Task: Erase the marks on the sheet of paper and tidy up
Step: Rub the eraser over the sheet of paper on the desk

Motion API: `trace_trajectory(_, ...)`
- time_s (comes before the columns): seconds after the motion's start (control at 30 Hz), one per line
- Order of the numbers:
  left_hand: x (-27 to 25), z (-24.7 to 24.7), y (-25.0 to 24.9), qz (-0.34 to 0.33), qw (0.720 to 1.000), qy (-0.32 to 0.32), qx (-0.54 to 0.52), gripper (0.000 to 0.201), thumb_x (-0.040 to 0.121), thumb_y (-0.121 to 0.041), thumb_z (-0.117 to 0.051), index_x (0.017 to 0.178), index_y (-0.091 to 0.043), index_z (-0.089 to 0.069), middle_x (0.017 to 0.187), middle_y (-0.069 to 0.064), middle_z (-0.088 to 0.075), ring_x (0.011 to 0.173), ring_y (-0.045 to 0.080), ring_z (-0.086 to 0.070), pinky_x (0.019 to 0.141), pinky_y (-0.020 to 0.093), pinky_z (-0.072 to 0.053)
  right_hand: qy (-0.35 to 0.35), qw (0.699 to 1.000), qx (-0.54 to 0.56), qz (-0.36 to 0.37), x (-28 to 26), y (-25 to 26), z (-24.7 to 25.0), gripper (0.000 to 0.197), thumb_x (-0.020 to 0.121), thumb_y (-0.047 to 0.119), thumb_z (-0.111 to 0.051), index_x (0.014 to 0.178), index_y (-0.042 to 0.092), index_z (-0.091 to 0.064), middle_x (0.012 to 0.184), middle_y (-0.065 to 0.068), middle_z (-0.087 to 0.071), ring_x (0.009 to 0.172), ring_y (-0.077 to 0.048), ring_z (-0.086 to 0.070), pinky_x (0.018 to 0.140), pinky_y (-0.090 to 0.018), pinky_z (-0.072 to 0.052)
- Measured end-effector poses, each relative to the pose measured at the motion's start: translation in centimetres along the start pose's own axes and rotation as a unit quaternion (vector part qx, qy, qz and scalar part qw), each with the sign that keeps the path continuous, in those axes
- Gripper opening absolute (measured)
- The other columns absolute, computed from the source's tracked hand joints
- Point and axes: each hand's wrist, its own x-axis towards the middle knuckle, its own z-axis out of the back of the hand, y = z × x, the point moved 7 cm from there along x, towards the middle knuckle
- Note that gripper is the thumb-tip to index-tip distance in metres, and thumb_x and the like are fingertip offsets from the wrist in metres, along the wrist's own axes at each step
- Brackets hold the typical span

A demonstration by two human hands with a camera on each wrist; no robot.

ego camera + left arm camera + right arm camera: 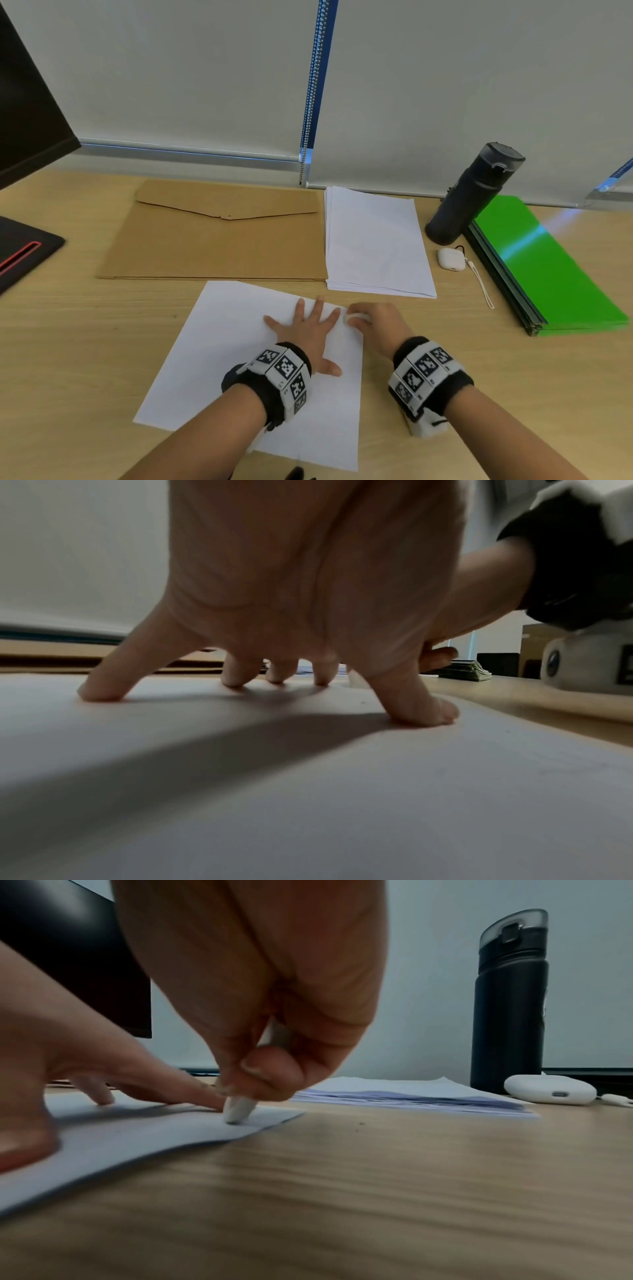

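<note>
A white sheet of paper (219,346) lies askew on the wooden desk (85,325) in front of me. My left hand (305,329) presses on it with spread, straight fingers (103,691), holding it flat. My right hand (373,325) pinches a white eraser (240,1107) between thumb and fingers, and the eraser's tip touches the paper (137,1134) near its far right corner, right beside my left fingertips. A few dark crumbs lie on the desk (377,1191) past that corner. No marks show clearly on the sheet.
A brown envelope folder (219,240) lies behind the sheet, with a stack of white paper (376,243) to its right. Further right stand a dark bottle (472,195), a white earbud case (451,259) with a strap, and green folders (548,270). A dark monitor (27,113) is at the left.
</note>
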Motion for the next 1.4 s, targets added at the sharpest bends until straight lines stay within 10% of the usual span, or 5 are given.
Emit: trace_trajectory(1.4,0.7,0.6,-0.8,0.030,0.997,-0.001,0.068,0.107,0.081,-0.060,-0.061,0.147,-0.034,0.020,0.155,0.004,0.028,0.143,0.040,0.011,0.101,0.076,-0.009,-0.021,0.998,-0.027,-0.061,1.3,-0.2,0.9,0.024,0.092,0.020,-0.052,0.108,0.012,-0.067,0.113,-0.008,-0.067,0.108,-0.022,-0.059,0.093,-0.030,-0.044)
